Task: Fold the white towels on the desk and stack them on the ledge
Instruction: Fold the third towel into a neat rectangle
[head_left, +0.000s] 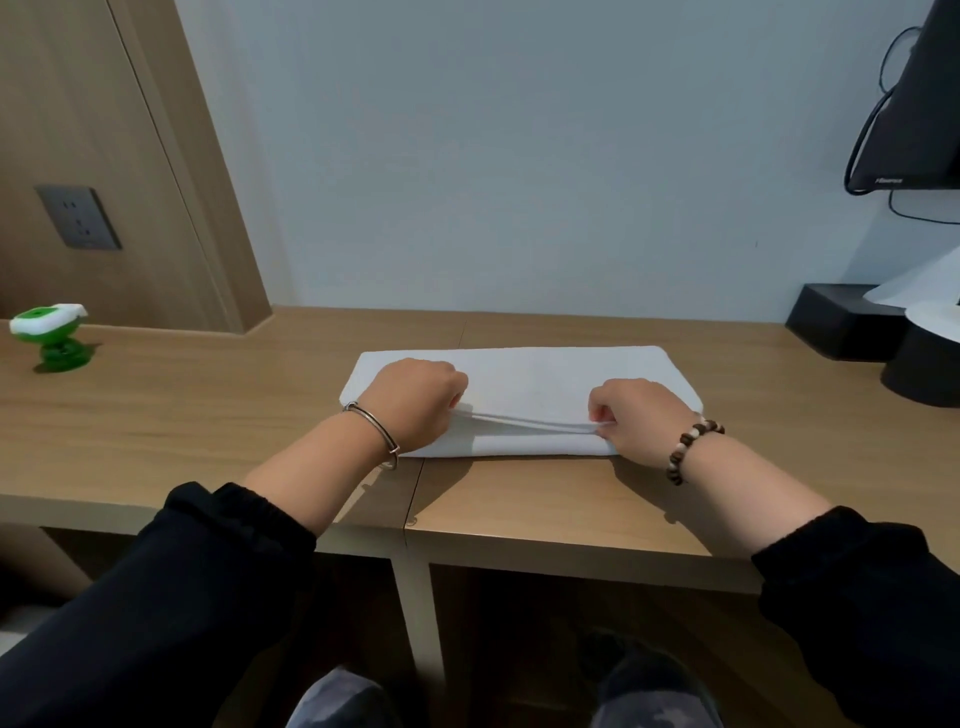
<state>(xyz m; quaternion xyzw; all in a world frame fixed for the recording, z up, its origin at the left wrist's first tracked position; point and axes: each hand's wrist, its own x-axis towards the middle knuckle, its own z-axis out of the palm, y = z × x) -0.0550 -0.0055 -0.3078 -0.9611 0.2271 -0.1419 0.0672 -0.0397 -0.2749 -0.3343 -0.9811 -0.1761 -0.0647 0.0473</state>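
White towel (524, 382) lay folded lengthwise on the wooden tabletop (208, 415) near its front edge, left hand (415, 410) clamped on the towel's near left edge, right hand (636, 418) pinched its near right edge, upper layer lifted slightly, green gadget (49, 335) stood far left.

A white towel (524, 384) lies flat on the wooden desk (208, 415) — folded into a long band, its near layers slightly parted.

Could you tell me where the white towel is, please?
Head view: the white towel lies folded on the desk, left hand and right hand gripping its near edge.
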